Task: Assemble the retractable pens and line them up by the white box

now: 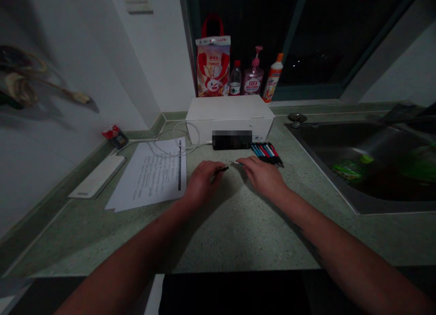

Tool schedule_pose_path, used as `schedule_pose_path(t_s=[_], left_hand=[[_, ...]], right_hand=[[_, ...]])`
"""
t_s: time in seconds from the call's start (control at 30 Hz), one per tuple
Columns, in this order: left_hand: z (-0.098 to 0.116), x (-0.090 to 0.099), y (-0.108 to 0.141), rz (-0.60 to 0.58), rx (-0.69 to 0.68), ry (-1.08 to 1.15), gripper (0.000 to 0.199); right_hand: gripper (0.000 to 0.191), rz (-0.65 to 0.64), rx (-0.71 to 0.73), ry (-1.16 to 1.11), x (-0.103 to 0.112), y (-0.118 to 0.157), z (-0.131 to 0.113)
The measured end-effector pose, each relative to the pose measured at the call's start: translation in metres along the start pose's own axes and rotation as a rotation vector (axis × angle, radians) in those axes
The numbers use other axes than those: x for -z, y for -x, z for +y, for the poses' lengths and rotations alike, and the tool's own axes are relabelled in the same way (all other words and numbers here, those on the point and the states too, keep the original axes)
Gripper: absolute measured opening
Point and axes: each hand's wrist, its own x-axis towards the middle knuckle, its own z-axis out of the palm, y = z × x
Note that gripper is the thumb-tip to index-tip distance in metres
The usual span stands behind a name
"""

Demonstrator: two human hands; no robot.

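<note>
The left hand (203,182) pinches a black pen barrel (222,169) between curled fingers. The right hand (264,177) holds a thin metal pen refill (233,162) with its fingers pressed together; the barrel and refill are near each other, not touching. A row of multicoloured pens (267,154) lies just beyond the right hand on the speckled green countertop (238,233), with a printed sheet (150,174) left of the left hand.
</note>
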Motion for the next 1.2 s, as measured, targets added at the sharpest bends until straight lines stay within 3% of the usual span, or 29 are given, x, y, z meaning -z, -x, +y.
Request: schedule_pose_path(t_s=[0.13,0.67,0.93,1.13,1.2], left_hand=[[-0.009,0.005,-0.004,0.097,0.02,-0.002,0.02],[-0.012,0.006,-0.005,0.081,-0.048,0.007,0.024],[-0.006,-0.001,-0.003,-0.075,0.024,0.131,0.025],[-0.002,-0.004,-0.001,-0.125,0.269,0.39,0.017],[-0.004,-0.004,0.0,-0.121,0.279,0.421,0.013]], right_hand=[[0.041,-0.026,0.027,0.016,0.002,0.0,-0.002],[0.037,-0.008,0.054,0.064,-0.003,0.0,0.001],[0.032,-0.012,0.152,-0.049,-0.009,0.001,-0.005],[0.015,0.006,0.158,-0.204,-0.013,0.002,-0.008],[0.016,0.005,0.157,-0.217,-0.013,0.002,-0.007]])
